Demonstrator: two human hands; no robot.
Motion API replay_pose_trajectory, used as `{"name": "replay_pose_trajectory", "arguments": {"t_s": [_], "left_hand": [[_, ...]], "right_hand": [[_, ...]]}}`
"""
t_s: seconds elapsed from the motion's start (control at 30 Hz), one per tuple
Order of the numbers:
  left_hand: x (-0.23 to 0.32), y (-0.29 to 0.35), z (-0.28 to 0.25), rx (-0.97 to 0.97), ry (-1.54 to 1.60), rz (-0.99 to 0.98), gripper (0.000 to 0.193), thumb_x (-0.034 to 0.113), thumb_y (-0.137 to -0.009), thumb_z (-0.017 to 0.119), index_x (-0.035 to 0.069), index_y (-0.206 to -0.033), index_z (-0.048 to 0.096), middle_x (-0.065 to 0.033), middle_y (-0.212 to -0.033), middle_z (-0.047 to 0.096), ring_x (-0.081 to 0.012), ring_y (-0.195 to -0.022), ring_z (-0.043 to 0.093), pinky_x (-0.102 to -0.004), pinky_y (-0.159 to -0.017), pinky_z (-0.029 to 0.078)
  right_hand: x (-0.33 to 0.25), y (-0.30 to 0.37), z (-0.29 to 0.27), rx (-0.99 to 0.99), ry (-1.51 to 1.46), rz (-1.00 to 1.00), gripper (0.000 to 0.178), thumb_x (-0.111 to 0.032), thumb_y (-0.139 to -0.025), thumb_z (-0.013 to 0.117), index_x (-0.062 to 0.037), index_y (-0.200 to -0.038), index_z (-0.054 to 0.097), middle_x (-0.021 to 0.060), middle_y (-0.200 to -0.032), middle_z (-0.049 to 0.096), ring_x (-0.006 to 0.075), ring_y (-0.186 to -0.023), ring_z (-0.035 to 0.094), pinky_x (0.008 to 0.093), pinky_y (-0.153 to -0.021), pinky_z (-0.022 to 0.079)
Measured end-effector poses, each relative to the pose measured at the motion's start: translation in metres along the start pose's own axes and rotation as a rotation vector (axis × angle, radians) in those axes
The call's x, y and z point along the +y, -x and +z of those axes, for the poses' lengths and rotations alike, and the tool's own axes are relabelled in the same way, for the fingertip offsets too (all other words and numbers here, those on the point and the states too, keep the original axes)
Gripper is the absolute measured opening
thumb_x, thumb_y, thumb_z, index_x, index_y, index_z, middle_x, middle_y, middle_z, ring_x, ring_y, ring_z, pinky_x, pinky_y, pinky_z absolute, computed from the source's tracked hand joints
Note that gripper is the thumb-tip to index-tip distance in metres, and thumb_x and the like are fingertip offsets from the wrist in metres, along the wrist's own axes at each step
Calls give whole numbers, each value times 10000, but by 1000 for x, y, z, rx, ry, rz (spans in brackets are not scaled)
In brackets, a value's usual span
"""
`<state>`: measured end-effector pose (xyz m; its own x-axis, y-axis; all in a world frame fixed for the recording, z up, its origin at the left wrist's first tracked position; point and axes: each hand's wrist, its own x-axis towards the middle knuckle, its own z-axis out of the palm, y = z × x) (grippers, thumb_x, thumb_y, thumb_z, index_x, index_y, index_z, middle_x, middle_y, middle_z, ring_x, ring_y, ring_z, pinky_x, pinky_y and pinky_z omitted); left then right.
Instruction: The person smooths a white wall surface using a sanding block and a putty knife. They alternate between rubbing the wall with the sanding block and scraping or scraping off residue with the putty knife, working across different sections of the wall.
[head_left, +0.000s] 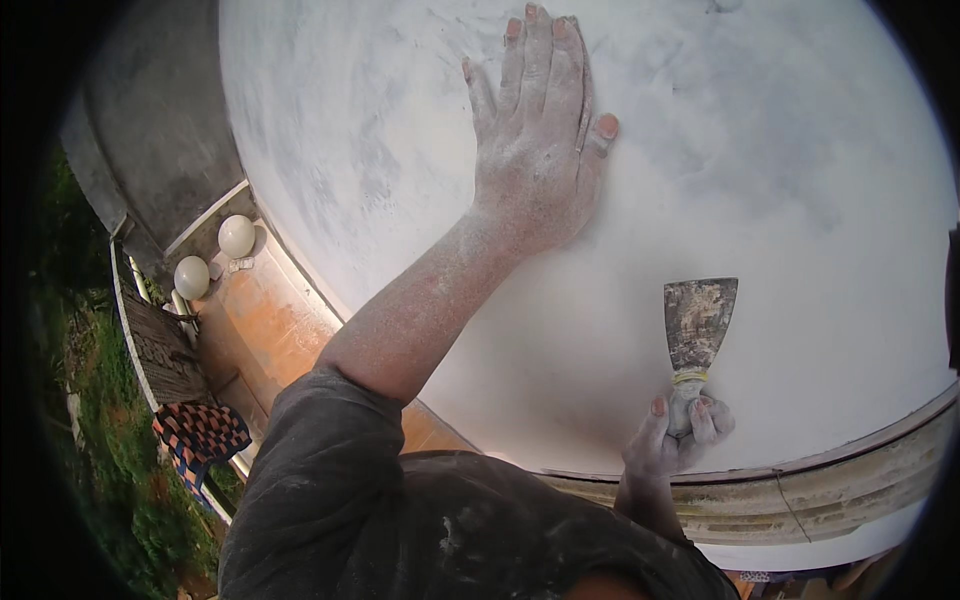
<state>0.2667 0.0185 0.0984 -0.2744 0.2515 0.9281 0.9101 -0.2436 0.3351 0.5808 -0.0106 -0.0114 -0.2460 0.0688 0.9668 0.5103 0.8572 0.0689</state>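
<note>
My left hand [535, 150], coated in pale dust, lies flat against the whitish wall [800, 190], fingers stretched upward. Along its thumb side shows a thin, dusty edge of something mostly hidden by the palm; its kind is unclear. Lower down at the right, my right hand [680, 435] is closed round the handle of a putty knife [700, 325]. That knife's wide, stained metal blade points upward, and a yellowish band circles its neck. The wall surface has grey, cloudy patches among the white.
Left of the wall is an orange-brown tiled floor [255, 325] with two white globes [237, 236] in its far corner. A checkered cloth [200, 440] hangs over the railing [140, 335], with greenery beyond. A ledge [830, 500] runs below the wall at right.
</note>
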Motion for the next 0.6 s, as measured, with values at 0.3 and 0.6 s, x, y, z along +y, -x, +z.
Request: {"name": "replay_pose_trajectory", "arguments": {"t_s": [0.3, 0.6], "left_hand": [[-7, -2, -2, -85, 104, 7, 606, 385, -1100, 320, -56, -1515, 351, -304, -1563, 339, -453, -1510, 235, -705, -1175, 89], [-18, -13, -14, -164, 145, 5, 623, 394, -1094, 312, -40, -1541, 321, -297, -1578, 322, -452, -1528, 209, -708, -1178, 84]], "right_hand": [[5, -5, 2, -73, 83, -101, 192, -30, -927, 650, -106, -1103, 629, 36, -1372, 527, 314, -1119, 432, 384, -848, 431], [0, -8, 5, -97, -13, -47, 442, -108, -957, 696, -123, -1368, 532, 141, -1241, 441, 273, -1115, 466, 396, -910, 431]]}}
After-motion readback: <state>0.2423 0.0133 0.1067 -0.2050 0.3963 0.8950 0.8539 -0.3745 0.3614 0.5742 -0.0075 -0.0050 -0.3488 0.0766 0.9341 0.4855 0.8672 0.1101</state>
